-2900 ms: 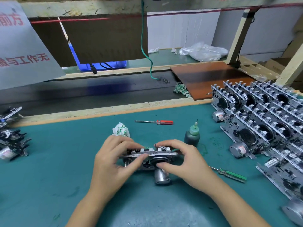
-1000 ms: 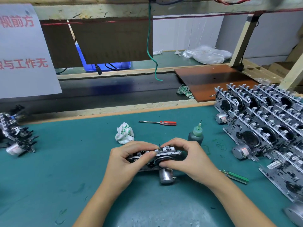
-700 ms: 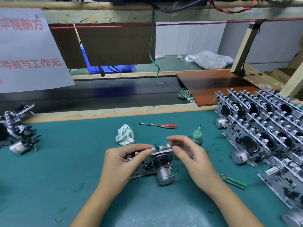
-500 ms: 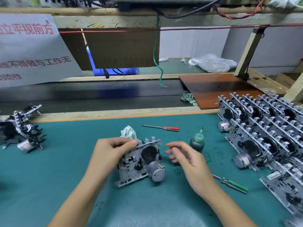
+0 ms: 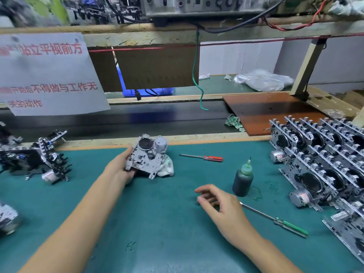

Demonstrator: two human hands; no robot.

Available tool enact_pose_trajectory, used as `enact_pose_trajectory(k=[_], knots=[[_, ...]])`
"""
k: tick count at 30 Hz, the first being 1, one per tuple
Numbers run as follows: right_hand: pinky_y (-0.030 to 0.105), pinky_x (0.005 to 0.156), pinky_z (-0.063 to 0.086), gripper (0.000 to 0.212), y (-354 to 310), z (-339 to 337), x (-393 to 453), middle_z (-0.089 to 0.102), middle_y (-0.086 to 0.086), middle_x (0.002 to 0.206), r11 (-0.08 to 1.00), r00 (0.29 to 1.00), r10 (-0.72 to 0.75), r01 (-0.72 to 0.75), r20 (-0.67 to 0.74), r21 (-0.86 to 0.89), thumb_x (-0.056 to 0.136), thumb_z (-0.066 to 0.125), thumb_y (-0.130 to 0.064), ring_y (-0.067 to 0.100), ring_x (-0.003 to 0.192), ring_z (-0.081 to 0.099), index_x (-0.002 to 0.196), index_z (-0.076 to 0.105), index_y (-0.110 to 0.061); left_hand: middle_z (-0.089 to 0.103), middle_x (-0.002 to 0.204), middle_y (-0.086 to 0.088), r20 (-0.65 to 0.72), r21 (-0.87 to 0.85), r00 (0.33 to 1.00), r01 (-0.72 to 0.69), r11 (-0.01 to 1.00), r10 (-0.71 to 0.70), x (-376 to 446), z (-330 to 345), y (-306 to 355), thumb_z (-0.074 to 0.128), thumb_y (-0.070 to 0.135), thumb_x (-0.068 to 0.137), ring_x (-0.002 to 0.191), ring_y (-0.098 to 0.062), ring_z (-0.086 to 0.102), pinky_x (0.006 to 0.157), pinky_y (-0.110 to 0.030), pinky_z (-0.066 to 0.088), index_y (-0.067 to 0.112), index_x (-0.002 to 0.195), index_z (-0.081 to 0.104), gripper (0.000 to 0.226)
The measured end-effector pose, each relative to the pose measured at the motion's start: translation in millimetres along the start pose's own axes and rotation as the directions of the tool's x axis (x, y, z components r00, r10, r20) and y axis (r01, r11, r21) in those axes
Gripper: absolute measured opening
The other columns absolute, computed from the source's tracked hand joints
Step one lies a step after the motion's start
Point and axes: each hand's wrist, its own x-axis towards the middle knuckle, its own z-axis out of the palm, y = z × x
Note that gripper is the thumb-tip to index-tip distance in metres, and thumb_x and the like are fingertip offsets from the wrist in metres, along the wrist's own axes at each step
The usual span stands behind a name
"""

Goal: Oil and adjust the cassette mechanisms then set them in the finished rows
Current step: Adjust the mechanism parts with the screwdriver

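Green bench mat [image 5: 157, 223] before a dark conveyor [image 5: 137, 119]: left hand [image 5: 120, 170] grips a cassette mechanism [image 5: 146, 156]; right hand [image 5: 220, 205] hovers, fingers loosely curled, empty.

Bare green mat [image 5: 157, 223] lay open between the two forearms and toward the near edge; the right hand [image 5: 222, 205] hovered there with loose fingers, just left of the oil bottle [image 5: 243, 179] and the green screwdriver [image 5: 275, 219]; the red screwdriver [image 5: 202, 157] lay across the way farther back; the rows [image 5: 323, 164] walled off the right side; a heap of mechanisms [image 5: 35, 158] blocked the left; the left hand [image 5: 120, 170] held a mechanism [image 5: 146, 156] upright before the rag [image 5: 166, 168]; a strip stayed free between rag and bottle.
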Motion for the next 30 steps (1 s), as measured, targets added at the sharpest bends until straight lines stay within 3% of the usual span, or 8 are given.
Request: enact_pose_trajectory(k=[3,6,10,14,17,21,25,30], knots=[[0.024,0.073,0.048,0.011,1.9,2.0,-0.3,0.064,-0.008,0.08,0.999,1.0,-0.017,0.017,0.004,-0.05,0.089,0.062,-0.015,0.011,0.075,0.058,0.095,0.064,-0.024,0.065,0.051,-0.007,-0.071,0.127,0.995,-0.066,0.99,0.076,11.2,-1.2,-8.9,0.06,0.013,0.094,0.051,-0.015,0.062,0.081,-0.028,0.055,0.005,0.082,0.058,0.014],[0.022,0.074,0.046,0.012,5.2,2.9,-0.4,0.063,-0.011,0.08,0.99,0.999,-0.046,0.047,0.012,-0.13,0.089,0.061,-0.017,0.008,0.076,0.056,0.096,0.064,-0.026,0.068,0.086,-0.012,0.003,0.5,0.971,-0.209,0.841,0.239,12.6,-11.8,-6.9,0.065,0.011,0.089,0.064,-0.014,0.062,0.064,-0.023,0.055,0.002,0.1,0.061,0.014],[0.018,0.074,0.042,0.012,7.0,4.7,-1.2,0.059,-0.017,0.078,0.971,0.995,-0.098,0.103,0.036,-0.216,0.089,0.061,-0.021,0.002,0.083,0.053,0.097,0.062,-0.029,0.067,0.089,-0.013,0.205,0.851,0.884,-0.372,0.37,0.419,-5.2,-32.0,10.7,0.068,0.017,0.088,0.068,-0.024,0.063,0.062,-0.025,0.052,0.005,0.095,0.067,0.014],[0.017,0.074,0.04,0.012,6.8,5.1,-0.5,0.058,-0.019,0.077,0.956,0.991,-0.125,0.132,0.043,-0.262,0.088,0.06,-0.021,0.002,0.084,0.052,0.097,0.062,-0.03,0.069,0.092,0.0,0.343,0.939,0.692,-0.269,-0.215,0.635,-23.5,-53.5,44.0,0.066,0.028,0.087,0.09,-0.025,0.064,0.073,-0.03,0.042,0.018,0.094,0.07,0.012],[0.017,0.075,0.041,0.012,6.6,5.1,-0.4,0.059,-0.018,0.079,0.949,0.989,-0.135,0.145,0.054,-0.28,0.088,0.06,-0.021,0.001,0.083,0.052,0.097,0.062,-0.029,0.066,0.106,-0.008,0.39,0.913,0.508,-0.104,-0.394,0.768,-32.0,-69.3,71.0,0.065,0.03,0.089,0.1,-0.033,0.059,0.078,-0.04,0.044,0.013,0.106,0.067,0.024],[0.015,0.074,0.04,0.012,6.6,5.5,-1.7,0.058,-0.019,0.079,0.943,0.988,-0.143,0.153,0.055,-0.297,0.088,0.061,-0.021,0.001,0.083,0.052,0.096,0.062,-0.029,0.05,0.111,-0.033,0.303,0.933,0.369,0.071,-0.352,0.879,-33.1,-85.1,99.0,0.067,0.029,0.087,0.104,-0.048,0.05,0.077,-0.055,0.043,-0.008,0.113,0.049,0.049],[0.014,0.074,0.039,0.011,5.2,5.5,-1.6,0.057,-0.019,0.079,0.942,0.989,-0.137,0.147,0.053,-0.3,0.089,0.06,-0.021,0.001,0.084,0.051,0.097,0.062,-0.029,0.05,0.119,-0.038,0.064,0.954,0.502,0.222,-0.2,0.863,-26.7,-95.2,112.6,0.045,0.048,0.095,0.11,-0.052,0.051,0.084,-0.051,0.04,-0.011,0.117,0.037,0.064],[0.015,0.074,0.039,0.011,4.9,5.9,-0.6,0.057,-0.019,0.079,0.943,0.99,-0.131,0.141,0.053,-0.302,0.089,0.06,-0.021,0.001,0.084,0.05,0.097,0.062,-0.029,0.05,0.123,-0.039,-0.034,0.956,0.549,0.26,-0.132,0.835,-25.7,-92.9,116.9,0.034,0.031,0.103,0.113,-0.051,0.049,0.09,-0.049,0.04,-0.014,0.122,0.044,0.05]])
